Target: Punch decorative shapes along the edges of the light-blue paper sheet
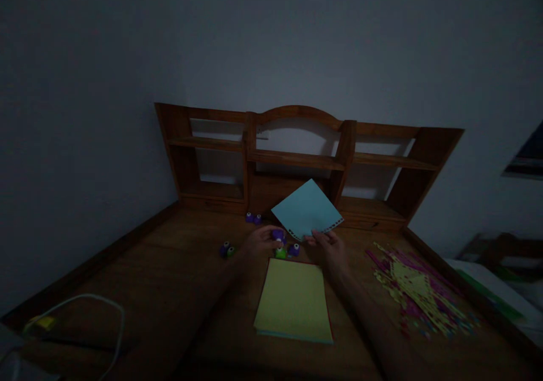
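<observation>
My left hand point(262, 241) is closed around a purple craft punch point(279, 236), lifted near the desk's middle. In my right hand point(326, 242), a light blue sheet of paper point(309, 207) is pinched by its lower edge and tilted up. A row of small punched notches runs along that edge. The punch is close to the sheet's lower left edge; whether they touch I cannot tell. Just below stand a green punch point(280, 252) and another purple punch point(293, 250). A stack of paper point(294, 302), yellow on top, lies between my forearms.
More punches sit at the left point(227, 249) and by the shelf point(253, 218). Cut paper strips point(413, 285), yellow and pink, are heaped at the right. A wooden shelf unit point(297, 157) stands along the back. A white cable point(91, 296) curves at the lower left.
</observation>
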### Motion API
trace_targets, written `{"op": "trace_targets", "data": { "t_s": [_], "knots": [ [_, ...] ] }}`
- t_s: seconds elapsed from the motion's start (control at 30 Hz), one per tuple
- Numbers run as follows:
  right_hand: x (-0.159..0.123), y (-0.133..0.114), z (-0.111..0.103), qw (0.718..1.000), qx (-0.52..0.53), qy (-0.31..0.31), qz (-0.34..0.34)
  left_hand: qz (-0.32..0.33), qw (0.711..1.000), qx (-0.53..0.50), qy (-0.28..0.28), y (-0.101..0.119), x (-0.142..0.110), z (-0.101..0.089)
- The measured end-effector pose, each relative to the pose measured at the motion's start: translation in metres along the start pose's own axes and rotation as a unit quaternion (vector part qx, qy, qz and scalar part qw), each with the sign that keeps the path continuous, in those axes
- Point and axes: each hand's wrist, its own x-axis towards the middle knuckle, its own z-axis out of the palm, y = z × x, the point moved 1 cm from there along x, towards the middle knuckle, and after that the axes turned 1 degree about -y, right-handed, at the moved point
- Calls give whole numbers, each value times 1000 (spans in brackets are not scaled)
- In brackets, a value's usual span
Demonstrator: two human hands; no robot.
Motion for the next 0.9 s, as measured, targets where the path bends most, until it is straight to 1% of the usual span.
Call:
{"op": "trace_targets", "data": {
  "t_s": [0.1,0.23,0.37,0.47,0.6,0.8,0.9],
  "knots": [
    [-3,-8,3,999,-9,-6,-35,6,999,17,-32,4,-2,2],
    [-6,-13,6,998,-28,-33,-46,3,999,14,-30,1,-2,2],
    [-6,-10,8,996,-40,-57,-54,-3,999,12,-49,-3,-1,2],
    [-5,-7,9,995,-49,-68,-51,-12,998,9,-64,-3,-2,4],
    [-6,-7,9,995,-58,-66,-42,-31,998,3,-61,1,-7,6],
    [-7,-7,10,995,-62,-74,-35,-18,997,7,-77,0,-5,4],
    [-7,-6,10,994,-72,-76,-26,-4,998,-15,-68,-5,-1,2]
  ]
}}
